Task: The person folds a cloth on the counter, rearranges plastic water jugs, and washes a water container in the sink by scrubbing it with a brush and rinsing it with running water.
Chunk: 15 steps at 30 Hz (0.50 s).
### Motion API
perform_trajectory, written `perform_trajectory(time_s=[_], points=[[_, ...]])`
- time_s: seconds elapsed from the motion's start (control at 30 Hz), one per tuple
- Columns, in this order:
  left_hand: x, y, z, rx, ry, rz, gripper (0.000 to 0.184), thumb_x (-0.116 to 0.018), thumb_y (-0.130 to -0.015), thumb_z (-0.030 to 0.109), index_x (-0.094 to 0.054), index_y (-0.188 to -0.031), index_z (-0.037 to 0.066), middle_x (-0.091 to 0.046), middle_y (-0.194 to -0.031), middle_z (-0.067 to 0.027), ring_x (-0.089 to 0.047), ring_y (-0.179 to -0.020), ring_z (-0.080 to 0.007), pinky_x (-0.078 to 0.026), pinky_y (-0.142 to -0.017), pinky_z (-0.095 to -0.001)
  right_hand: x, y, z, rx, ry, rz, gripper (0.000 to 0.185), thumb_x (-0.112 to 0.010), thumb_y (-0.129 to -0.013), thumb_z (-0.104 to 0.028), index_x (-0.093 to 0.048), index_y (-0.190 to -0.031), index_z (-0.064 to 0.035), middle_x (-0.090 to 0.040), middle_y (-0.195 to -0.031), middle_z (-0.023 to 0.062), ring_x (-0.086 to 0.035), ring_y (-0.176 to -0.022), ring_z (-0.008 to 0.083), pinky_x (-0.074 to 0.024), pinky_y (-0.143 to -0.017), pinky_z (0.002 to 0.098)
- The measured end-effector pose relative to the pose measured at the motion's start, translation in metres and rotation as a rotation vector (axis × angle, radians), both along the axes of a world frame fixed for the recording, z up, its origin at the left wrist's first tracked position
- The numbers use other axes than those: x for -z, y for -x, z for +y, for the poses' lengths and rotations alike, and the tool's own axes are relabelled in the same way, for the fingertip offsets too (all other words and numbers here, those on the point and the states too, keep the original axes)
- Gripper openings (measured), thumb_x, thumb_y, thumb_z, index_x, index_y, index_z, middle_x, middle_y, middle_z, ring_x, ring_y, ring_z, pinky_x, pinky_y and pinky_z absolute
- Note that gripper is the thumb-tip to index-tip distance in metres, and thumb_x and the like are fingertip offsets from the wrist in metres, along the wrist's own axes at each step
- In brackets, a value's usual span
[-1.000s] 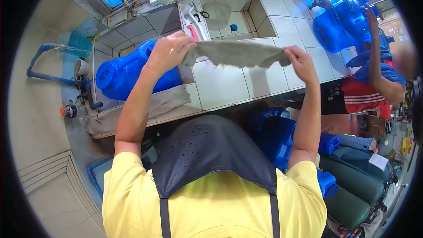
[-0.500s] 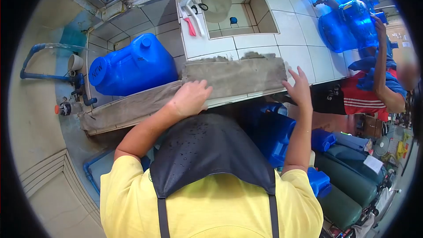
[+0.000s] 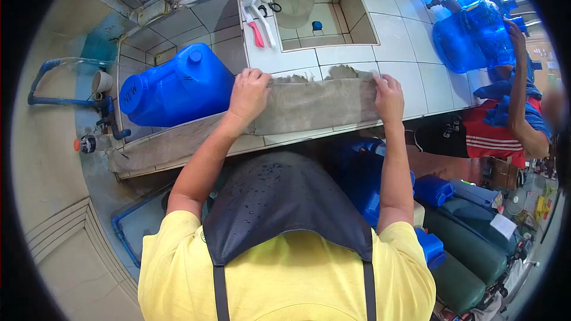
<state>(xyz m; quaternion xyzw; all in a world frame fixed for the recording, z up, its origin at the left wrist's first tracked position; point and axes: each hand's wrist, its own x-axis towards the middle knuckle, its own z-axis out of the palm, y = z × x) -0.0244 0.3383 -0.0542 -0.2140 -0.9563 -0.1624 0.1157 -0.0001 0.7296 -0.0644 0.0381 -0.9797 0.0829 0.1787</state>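
A damp-looking grey-brown cloth (image 3: pixel 321 104) lies folded in a long band along the front edge of the white tiled counter (image 3: pixel 397 44). My left hand (image 3: pixel 250 92) is closed at its upper left corner, fingers curled over the far edge. At the right end my right hand (image 3: pixel 389 92) pinches the upper corner between thumb and fingers. Another stretch of similar cloth (image 3: pixel 172 142) runs left along the edge; whether the two are joined I cannot tell. Just left of my left hand, a blue jug (image 3: pixel 178 86) marked "NEW" lies on its side in the tiled recess.
Behind the cloth is a square tiled basin (image 3: pixel 363 21), with brushes (image 3: pixel 257 30) beside it. At right, another person (image 3: pixel 496 128) holds a large blue bottle (image 3: pixel 458 38). Blue containers (image 3: pixel 363 172) and green tanks (image 3: pixel 455 270) stand below. A blue pipe (image 3: pixel 62 102) is at left.
My left hand has moved up and left onto the cloth's far left corner. My right hand has come left and closed on the right corner, where it was open before.
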Motion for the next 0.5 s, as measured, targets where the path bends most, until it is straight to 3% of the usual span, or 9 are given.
perform_trajectory(time_s=[0.17, 0.3, 0.4, 0.47, 0.5], points=[[-0.006, 0.013, -0.025, 0.060, 0.060, -0.230, 0.019, -0.068, -0.081, 0.009, -0.065, -0.100, 0.008, -0.065, -0.089, -0.0076, -0.061, -0.090, -0.0273, -0.048, -0.083, -0.0384, -0.017, 0.010, 0.003, 0.005, -0.014, -0.125, 0.026, -0.066, -0.083, -0.009, -0.073, -0.108, -0.0112, -0.068, -0.101, 0.0071, -0.062, -0.093, 0.0282, -0.0516, -0.085, 0.0380], [-0.028, 0.019, -0.035, 0.169, -0.082, -0.356, 0.014, -0.067, -0.083, 0.004, -0.061, -0.096, 0.006, -0.064, -0.080, -0.0058, -0.061, -0.077, -0.0228, -0.049, -0.073, -0.0347, -0.025, 0.019, 0.026, -0.052, 0.037, -0.255, 0.020, -0.068, -0.081, -0.008, -0.074, -0.099, -0.0088, -0.067, -0.092, 0.0079, -0.061, -0.090, 0.0280, -0.0515, -0.081, 0.0380], [-0.077, 0.014, -0.043, 0.171, -0.239, -0.474, 0.013, -0.066, -0.084, 0.003, -0.061, -0.095, 0.005, -0.065, -0.082, -0.0051, -0.059, -0.074, -0.0203, -0.048, -0.069, -0.0324, -0.068, 0.020, 0.035, -0.127, 0.149, -0.126, 0.013, -0.070, -0.080, -0.005, -0.074, -0.093, -0.0059, -0.067, -0.086, 0.0060, -0.062, -0.081, 0.0244, -0.0515, -0.075, 0.0350], [-0.119, 0.010, -0.046, 0.180, -0.397, -0.587, 0.011, -0.066, -0.085, 0.002, -0.060, -0.094, 0.005, -0.065, -0.084, -0.0044, -0.058, -0.071, -0.0178, -0.047, -0.066, -0.0302, -0.095, 0.023, 0.048, -0.120, 0.545, -0.179, 0.012, -0.071, -0.084, -0.002, -0.073, -0.095, -0.0050, -0.068, -0.084, 0.0027, -0.059, -0.073, 0.0173, -0.0487, -0.068, 0.0287], [-0.137, 0.011, -0.048, 0.175, -0.383, -0.501, 0.011, -0.066, -0.086, 0.001, -0.060, -0.095, 0.005, -0.065, -0.084, -0.0038, -0.058, -0.070, -0.0163, -0.047, -0.065, -0.0287, -0.115, 0.023, 0.048, -0.102, 0.565, -0.153, 0.011, -0.071, -0.086, -0.001, -0.073, -0.096, -0.0049, -0.068, -0.086, 0.0014, -0.057, -0.072, 0.0140, -0.0472, -0.066, 0.0258]])
